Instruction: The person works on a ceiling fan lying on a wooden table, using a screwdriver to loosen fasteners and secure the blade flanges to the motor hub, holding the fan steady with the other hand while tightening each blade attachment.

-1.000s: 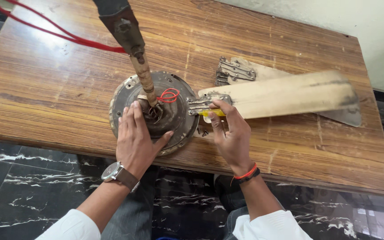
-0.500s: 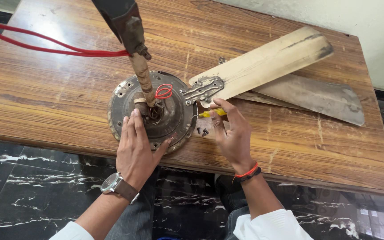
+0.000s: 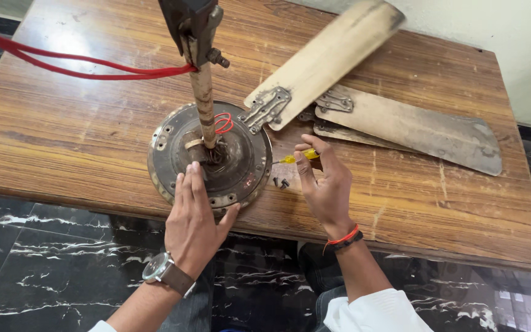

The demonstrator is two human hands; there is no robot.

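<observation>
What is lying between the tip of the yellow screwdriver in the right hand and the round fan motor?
Nothing visible blocks it. The right hand holds the yellow screwdriver with its tip pointing at the edge of the fan motor. Two small dark screws lie on the wooden table just below that line, not in it.

2 loose fan blades [image 3: 413, 126] and red cable [image 3: 62, 61] on wooden table [image 3: 93, 123].
</observation>
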